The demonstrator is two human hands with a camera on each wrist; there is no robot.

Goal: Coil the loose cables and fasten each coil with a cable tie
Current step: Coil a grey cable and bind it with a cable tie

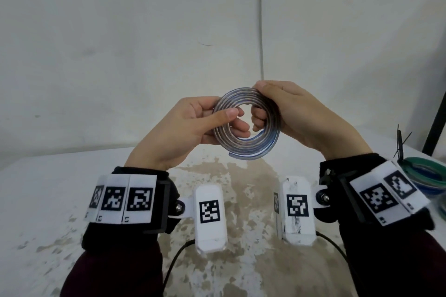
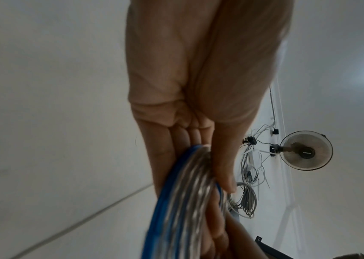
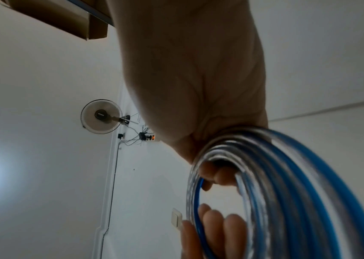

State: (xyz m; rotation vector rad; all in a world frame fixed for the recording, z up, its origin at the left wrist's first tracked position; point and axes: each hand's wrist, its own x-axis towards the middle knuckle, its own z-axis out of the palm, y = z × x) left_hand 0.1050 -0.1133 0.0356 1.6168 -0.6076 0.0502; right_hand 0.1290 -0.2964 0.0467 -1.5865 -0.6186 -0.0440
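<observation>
A flat coil of clear and blue cable (image 1: 246,125) is held upright in the air above the table, between both hands. My left hand (image 1: 193,125) pinches the coil's left side, thumb in front and fingers behind. My right hand (image 1: 287,113) wraps the right side, with fingers curled through the centre hole. The cable's free end (image 1: 233,155) sticks out at the coil's bottom. In the left wrist view the coil (image 2: 190,201) runs between thumb and fingers. In the right wrist view the coil (image 3: 276,184) hangs from the curled fingers (image 3: 216,173).
A stained white table (image 1: 229,188) lies below the hands. At the right edge sits a green and blue cable coil (image 1: 427,173) with black cable ties (image 1: 399,143) sticking up. A dark stand leg (image 1: 434,128) rises behind it. A white wall stands ahead.
</observation>
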